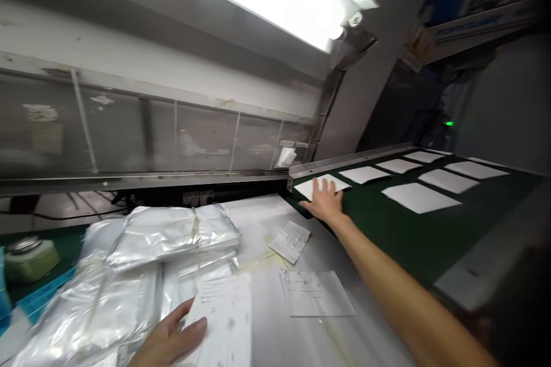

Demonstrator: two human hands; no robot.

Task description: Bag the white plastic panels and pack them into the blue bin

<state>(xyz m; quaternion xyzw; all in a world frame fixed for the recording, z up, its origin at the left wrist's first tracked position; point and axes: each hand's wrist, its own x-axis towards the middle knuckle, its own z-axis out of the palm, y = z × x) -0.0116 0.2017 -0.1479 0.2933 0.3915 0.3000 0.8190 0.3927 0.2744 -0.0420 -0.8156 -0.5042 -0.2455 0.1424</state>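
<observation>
My right hand (325, 202) reaches forward with fingers spread flat on a white sheet (333, 182) lying at the near end of a green conveyor belt (396, 235). My left hand (170, 338) rests near the bottom edge, thumb pressed on a stack of white printed sheets (226, 315). Beside it lie bundles of clear plastic bags (167, 232).
Several white sheets (419, 197) lie in two rows further along the belt. Two printed papers (316, 293) lie on the grey table (267, 218). A green weighing scale (28, 255) stands at the far left. A glass-panelled machine wall and a bright lamp are behind.
</observation>
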